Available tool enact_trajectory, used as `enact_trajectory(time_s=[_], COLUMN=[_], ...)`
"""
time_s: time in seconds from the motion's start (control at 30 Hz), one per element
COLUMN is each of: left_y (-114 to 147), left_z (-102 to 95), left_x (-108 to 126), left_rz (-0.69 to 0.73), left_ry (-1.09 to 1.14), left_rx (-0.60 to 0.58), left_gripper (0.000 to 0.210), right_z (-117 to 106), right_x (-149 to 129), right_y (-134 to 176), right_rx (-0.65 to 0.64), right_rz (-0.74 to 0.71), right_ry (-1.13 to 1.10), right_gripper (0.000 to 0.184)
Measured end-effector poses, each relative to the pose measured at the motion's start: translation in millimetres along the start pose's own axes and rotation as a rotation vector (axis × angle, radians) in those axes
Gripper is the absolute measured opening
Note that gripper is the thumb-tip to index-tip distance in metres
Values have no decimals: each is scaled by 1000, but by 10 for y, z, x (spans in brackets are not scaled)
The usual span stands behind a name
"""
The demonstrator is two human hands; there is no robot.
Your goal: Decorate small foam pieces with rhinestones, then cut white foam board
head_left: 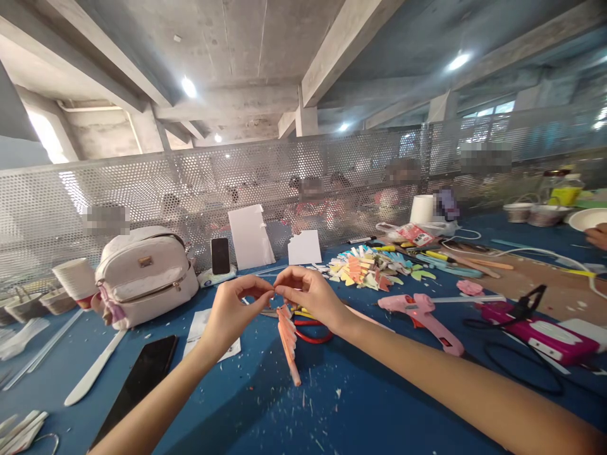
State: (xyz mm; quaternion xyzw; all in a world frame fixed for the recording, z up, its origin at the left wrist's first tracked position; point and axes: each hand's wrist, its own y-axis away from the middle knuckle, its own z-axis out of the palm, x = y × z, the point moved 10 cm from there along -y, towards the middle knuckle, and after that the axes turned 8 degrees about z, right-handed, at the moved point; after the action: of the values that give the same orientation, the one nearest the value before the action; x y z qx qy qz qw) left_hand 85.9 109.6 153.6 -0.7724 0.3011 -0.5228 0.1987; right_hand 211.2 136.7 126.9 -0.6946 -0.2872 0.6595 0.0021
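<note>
My left hand (239,306) and my right hand (310,294) meet over the middle of the blue table, thumbs and forefingers pinched tip to tip. Whatever sits between the fingertips is too small to make out. Just below them is an orange strip with a fringed, feather-like edge (286,341); I cannot tell whether it touches the fingers. Scissors with red handles (315,335) lie partly hidden behind my right hand. A heap of cut coloured pieces (365,266) in orange, yellow, white and blue is beyond that hand.
A pink glue gun (424,313) lies right, near a magenta power strip (540,332) with black cable. Left are a white backpack (147,275), paper cups (76,278) and a dark phone (142,373). Behind runs a perforated metal screen (199,183). Another person's hand (596,236) shows far right.
</note>
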Motion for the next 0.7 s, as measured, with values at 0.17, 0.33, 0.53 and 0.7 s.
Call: enact_trajectory(time_s=[0.17, 0.33, 0.53, 0.7], left_y=[-17, -29, -15, -5], left_z=[-18, -20, 7, 29], left_x=[39, 68, 52, 15], left_rz=[35, 55, 49, 28], left_ry=[-81, -116, -104, -69], left_rx=[-20, -42, -68, -83], left_gripper=[8, 9, 8, 7], right_z=[17, 29, 52, 65], right_x=[-6, -40, -104, -123], right_y=[8, 21, 47, 46], right_rx=[-18, -19, -12, -19], right_rz=[-18, -53, -67, -71], right_ry=[29, 64, 79, 88], right_gripper=[19, 15, 8, 6])
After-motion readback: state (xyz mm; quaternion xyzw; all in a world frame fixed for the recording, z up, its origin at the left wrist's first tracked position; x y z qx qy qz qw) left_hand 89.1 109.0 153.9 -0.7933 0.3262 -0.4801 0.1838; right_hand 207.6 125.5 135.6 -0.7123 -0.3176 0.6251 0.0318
